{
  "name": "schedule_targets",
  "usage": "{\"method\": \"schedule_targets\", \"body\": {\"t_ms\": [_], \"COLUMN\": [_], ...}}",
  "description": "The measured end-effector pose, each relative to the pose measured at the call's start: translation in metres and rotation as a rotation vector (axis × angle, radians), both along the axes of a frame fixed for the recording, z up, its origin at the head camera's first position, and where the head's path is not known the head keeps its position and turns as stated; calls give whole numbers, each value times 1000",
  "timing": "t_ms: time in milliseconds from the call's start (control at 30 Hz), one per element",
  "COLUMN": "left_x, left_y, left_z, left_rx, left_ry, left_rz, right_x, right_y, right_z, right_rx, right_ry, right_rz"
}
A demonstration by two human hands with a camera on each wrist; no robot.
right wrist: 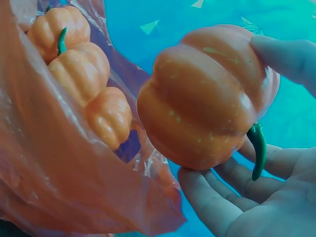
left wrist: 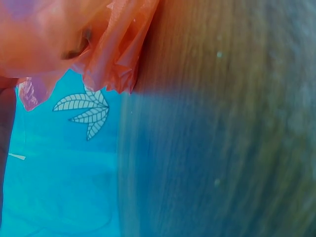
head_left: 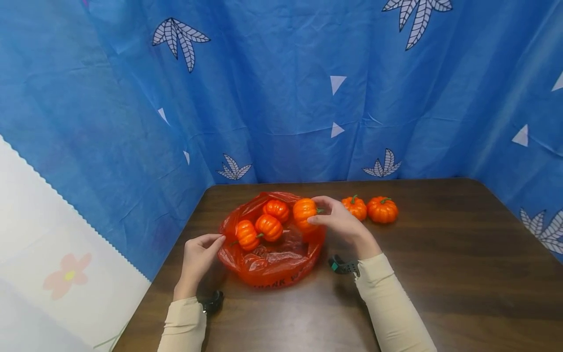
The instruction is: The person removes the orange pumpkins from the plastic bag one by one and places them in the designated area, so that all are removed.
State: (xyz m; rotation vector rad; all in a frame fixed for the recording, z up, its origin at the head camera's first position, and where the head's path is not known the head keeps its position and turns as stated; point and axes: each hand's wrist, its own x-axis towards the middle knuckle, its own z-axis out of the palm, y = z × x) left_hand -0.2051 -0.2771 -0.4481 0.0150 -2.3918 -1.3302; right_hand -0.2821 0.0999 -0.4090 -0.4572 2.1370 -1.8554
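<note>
My right hand point(head_left: 336, 218) holds a small orange pumpkin point(head_left: 304, 213) by its stem end, thumb on one side and fingers on the other, over the right rim of a red plastic bag point(head_left: 281, 281). The right wrist view shows this pumpkin point(right wrist: 202, 98) close up, its green stem pointing toward the palm. Spread on the table, the bag has its mouth up, with three pumpkins point(head_left: 269, 227) inside. At the bag's left rim, my left hand point(head_left: 200, 256) pinches the plastic between thumb and fingertips. Only the bag's side point(left wrist: 118, 44) shows clearly in the left wrist view.
Two more pumpkins point(head_left: 382, 209) sit side by side on the dark wooden table point(head_left: 440, 254), just beyond my right hand. A blue curtain point(head_left: 290, 98) with leaf prints hangs behind the table. White cloth point(head_left: 53, 244) with a flower print is at the left.
</note>
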Motion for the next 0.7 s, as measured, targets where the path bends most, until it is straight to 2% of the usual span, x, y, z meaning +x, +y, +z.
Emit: {"method": "schedule_targets", "body": {"t_ms": [433, 700], "left_x": [-1, -1], "left_y": [0, 0], "left_z": [-2, -1], "left_rx": [-1, -10], "left_ry": [16, 7], "left_rz": [-6, 2], "right_x": [6, 7], "right_y": [10, 15], "right_z": [10, 12], "right_rx": [-59, -2], "right_ry": [23, 34], "right_rz": [-35, -73]}}
